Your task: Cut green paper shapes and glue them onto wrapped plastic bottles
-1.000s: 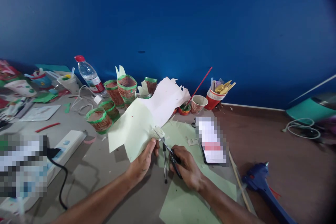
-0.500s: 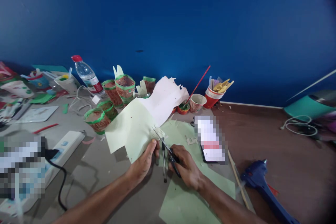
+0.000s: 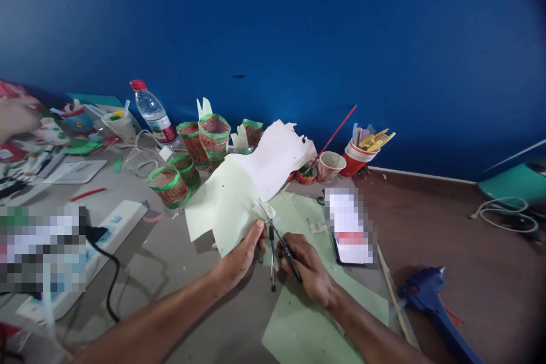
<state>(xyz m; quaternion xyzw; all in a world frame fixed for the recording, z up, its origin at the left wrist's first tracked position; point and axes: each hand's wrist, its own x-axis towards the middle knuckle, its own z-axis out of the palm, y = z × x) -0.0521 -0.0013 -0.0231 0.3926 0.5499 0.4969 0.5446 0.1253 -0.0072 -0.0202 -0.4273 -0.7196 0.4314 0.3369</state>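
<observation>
My left hand [image 3: 243, 247] pinches the lower right edge of a pale green paper sheet [image 3: 228, 196], thumb on top. The sheet is held up off the table, its outline irregular. In my right hand [image 3: 309, 267] is a pair of black-handled scissors [image 3: 290, 259], fingers wrapped round the handles. The blades point up and left, at the paper's edge just beyond my left thumb. A pen [image 3: 272, 264] lies between the hands. Under my right forearm lies more pale green paper [image 3: 294, 318], and a whitish paper sheet [image 3: 279, 153] with a ragged end reaches back behind the held one.
Several brown cups with green rims [image 3: 168, 185] stand at the back left beside a water bottle [image 3: 156, 116]. On the right are a phone [image 3: 350, 227], a blue glue gun [image 3: 430, 296] and cups holding yellow forks [image 3: 360, 153]. A power strip [image 3: 128, 216] lies left. Another person's arm [image 3: 17, 116] shows far left.
The whole view has shifted slightly, so things sit further right. The scissors look more closed and turned edge-on. Another person's arm has appeared at the far left.
</observation>
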